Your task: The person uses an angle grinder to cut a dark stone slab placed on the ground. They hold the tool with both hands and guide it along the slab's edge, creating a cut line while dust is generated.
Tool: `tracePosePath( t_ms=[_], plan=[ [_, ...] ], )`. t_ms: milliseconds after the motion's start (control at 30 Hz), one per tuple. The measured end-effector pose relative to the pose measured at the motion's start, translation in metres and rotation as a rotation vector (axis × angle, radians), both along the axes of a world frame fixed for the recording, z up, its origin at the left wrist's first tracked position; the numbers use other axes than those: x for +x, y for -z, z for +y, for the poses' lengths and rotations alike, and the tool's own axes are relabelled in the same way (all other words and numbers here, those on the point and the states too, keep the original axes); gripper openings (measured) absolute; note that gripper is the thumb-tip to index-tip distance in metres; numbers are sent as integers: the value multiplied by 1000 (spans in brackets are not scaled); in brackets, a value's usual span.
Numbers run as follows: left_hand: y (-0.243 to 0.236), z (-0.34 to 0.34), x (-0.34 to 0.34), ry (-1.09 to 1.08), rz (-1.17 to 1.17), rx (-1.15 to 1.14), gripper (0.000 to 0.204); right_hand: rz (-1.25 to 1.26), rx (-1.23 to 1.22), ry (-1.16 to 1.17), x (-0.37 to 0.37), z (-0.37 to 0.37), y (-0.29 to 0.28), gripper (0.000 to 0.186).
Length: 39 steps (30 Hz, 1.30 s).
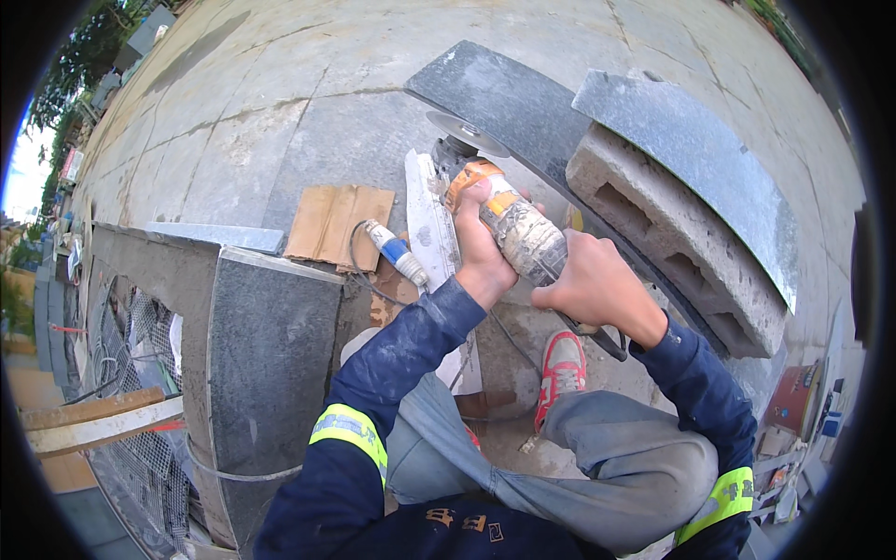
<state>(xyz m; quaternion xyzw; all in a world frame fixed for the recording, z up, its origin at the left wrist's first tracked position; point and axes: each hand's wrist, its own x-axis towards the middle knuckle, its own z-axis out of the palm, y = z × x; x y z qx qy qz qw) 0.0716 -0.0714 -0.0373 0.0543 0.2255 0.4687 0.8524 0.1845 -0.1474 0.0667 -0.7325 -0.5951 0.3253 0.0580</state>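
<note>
I hold a dusty orange angle grinder (513, 224) with both hands. My left hand (481, 252) wraps round the body behind its head, and my right hand (602, 280) grips the rear end, where a cord loops down. The round metal disc (467, 129) lies beside the edge of a long dark stone slab (504, 93); whether they touch I cannot tell. The slab leans alongside a hollow concrete block (677, 247), with a lighter grey slab (686, 140) on top. A white strip (425, 205) and a blue-and-white plug connector (397, 252) are left of the grinder.
Cardboard (331, 219) is on the paving (233, 140). At the left are a dark stone-faced ledge (266, 373), a thin pale slab (205, 231), wire mesh (149, 448) and wooden boards (93, 411). My knees and red-and-grey shoe (560, 369) are below. Clutter (793, 401) lies at the right.
</note>
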Motion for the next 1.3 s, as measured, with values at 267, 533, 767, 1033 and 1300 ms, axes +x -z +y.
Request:
tracePosePath(
  t_ms=[267, 533, 767, 1033, 1300],
  plan=[
    [-1, -1, 1, 0, 6, -4, 51, 9, 41, -4, 1, -1, -1, 51],
    [3, 21, -4, -9, -5, 4, 49, 25, 22, -46, -1, 22, 10, 51],
    [7, 42, -8, 6, 2, -16, 49, 24, 17, -51, -4, 45, 17, 51],
    [13, 50, -10, 1, -64, -64, 50, 25, -7, -42, -8, 52, 17, 52],
    [1, 29, -9, 19, -65, -52, 47, 11, 10, -63, -7, 31, 7, 51]
  ],
)
